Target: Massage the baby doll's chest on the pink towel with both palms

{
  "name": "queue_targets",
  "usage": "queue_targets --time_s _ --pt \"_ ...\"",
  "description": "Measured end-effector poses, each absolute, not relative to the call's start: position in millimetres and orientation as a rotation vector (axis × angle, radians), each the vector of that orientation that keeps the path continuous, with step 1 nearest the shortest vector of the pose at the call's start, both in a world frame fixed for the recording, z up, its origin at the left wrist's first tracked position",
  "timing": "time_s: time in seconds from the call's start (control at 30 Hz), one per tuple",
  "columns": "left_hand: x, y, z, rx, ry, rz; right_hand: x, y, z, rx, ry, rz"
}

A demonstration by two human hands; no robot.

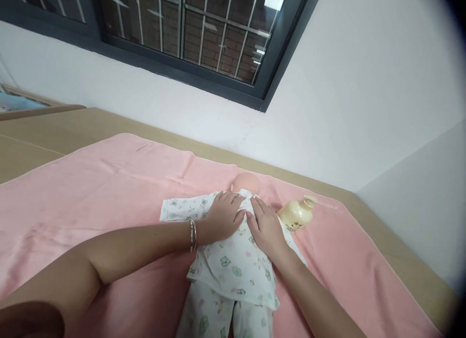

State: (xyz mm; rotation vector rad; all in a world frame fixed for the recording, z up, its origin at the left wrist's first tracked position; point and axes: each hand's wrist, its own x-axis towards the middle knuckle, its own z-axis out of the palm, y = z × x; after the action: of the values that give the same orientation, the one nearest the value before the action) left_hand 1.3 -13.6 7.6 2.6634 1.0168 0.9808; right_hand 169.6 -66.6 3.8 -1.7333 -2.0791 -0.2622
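Observation:
A baby doll in white printed pyjamas lies face down on a pink blanket, its bald head pointing away from me. My left hand rests flat on the left of its upper back, fingers stretched towards the neck. On the right side of the back lies my right hand, also flat with fingers extended. The two thumbs nearly meet at the middle. Both hands are open and grip nothing. One sleeve of the doll reaches out to the left. Its face is hidden.
A pale yellow pump bottle stands or leans on the blanket just right of the doll's shoulder. Behind the wooden surface rises a white wall with a barred window. A wooden-edged tray or crib shows at far left.

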Motion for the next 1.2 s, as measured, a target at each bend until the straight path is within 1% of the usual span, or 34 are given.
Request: queue_targets --time_s 0.17,0.37,0.5,0.6,0.73,0.87,1.0,1.1,1.2 --pt "-2 -15 6 2.700 0.970 1.025 163 -75 0 -1.724 -1.897 -0.405" --pt "0 -16 8 2.653 1.161 0.962 156 -76 13 -1.980 -1.861 -0.286" --pt "3 -8 7 2.633 1.142 0.960 162 -66 11 -1.860 -1.944 -0.174" --pt "4 -2 3 2.673 1.005 1.031 169 -59 4 -1.771 -1.978 -0.142" --pt "3 0 2 2.765 0.836 1.074 173 -55 -2 -1.629 -2.009 -0.182" --pt "0 -6 2 2.862 0.908 1.060 167 -62 -4 -1.555 -1.965 -0.311" --pt "-2 -11 1 2.847 1.048 1.073 156 -73 3 -1.809 -1.835 -0.416" --pt "-1 -11 3 2.791 1.114 1.069 153 -76 14 -1.991 -1.818 -0.339" --pt "-1 -9 7 2.766 1.120 1.008 154 -73 20 -1.995 -1.860 -0.278"
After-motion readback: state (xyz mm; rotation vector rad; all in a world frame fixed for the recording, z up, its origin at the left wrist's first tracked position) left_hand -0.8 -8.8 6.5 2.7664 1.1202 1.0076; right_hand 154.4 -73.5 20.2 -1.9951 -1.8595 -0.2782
